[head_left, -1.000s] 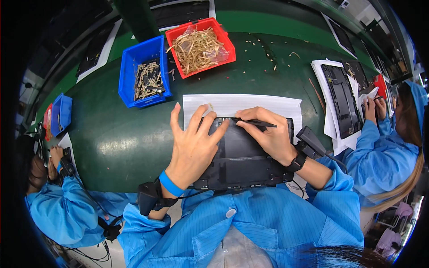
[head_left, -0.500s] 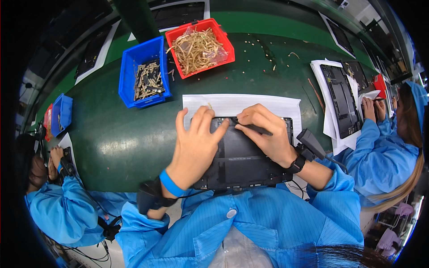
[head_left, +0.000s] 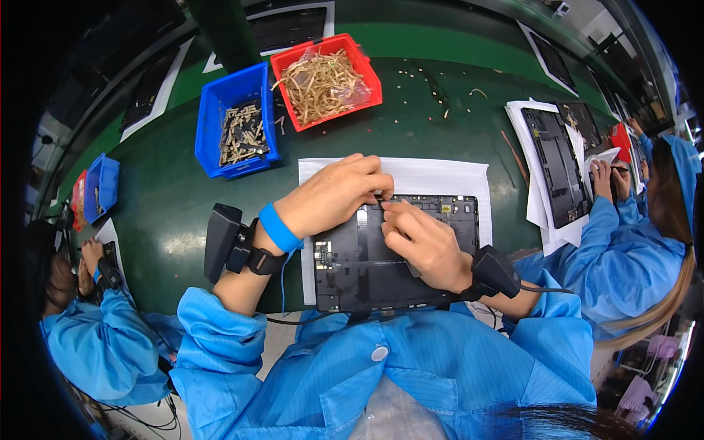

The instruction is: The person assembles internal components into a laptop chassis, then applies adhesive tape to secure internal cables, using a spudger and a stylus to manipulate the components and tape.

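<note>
An opened black tablet-like device (head_left: 367,282) lies on a white sheet in front of me, its inner parts showing. My left hand (head_left: 334,192) reaches over its far edge, fingers bent down and pressed together at the top strip; whatever they pinch is hidden. Close beside those fingertips, my right hand (head_left: 429,248) is closed over the middle of the device. Its thumb and forefinger meet near the same spot. A slim dark tool (head_left: 413,270) is mostly covered by this hand, with only a bit of its end showing below the palm.
Beyond the sheet (head_left: 433,173) stand a blue bin (head_left: 213,143) of small dark and tan strips and a red bin (head_left: 337,117) of tan strips. Tiny scraps dot the green table (head_left: 198,235). Another opened device (head_left: 554,165) lies right, near a co-worker (head_left: 631,242); another co-worker (head_left: 110,330) sits left.
My left hand has swung over the far edge, its spread fingers now bent together. My right hand has turned and shifted left and nearer, and the tool is now mostly hidden beneath it.
</note>
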Demonstrator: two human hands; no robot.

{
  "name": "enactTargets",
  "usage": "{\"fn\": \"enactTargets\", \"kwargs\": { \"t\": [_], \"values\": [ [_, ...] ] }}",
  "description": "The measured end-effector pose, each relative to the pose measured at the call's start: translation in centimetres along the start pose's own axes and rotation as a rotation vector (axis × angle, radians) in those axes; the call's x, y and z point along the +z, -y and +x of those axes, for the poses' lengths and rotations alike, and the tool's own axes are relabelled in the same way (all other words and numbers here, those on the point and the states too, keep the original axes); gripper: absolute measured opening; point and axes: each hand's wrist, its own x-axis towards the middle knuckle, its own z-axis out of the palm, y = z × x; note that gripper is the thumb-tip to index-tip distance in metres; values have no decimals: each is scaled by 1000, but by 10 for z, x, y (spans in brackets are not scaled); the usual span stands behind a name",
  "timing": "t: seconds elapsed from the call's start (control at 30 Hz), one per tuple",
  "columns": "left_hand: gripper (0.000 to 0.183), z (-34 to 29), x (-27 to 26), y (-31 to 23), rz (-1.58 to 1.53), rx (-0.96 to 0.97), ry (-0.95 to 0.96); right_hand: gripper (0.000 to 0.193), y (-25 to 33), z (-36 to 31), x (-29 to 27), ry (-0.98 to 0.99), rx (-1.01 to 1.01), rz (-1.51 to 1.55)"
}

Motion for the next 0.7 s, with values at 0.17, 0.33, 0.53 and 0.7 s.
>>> {"fn": "enactTargets", "kwargs": {
  "t": [0.17,0.33,0.53,0.7],
  "values": [
    [13,6,-5,-2,55,13,64,15,-1,-1,2,-2,-40,-40],
    [11,8,-5,1,66,3,82,15,-1,0,1,-8,-31,-31],
    [11,-4,-7,0,-26,-6,-4,11,-1,6,-6,-51,273,240],
    [14,-29,-44,-7,-1,-103,-90,17,-7,11,-3,-201,428,404]
  ]
}}
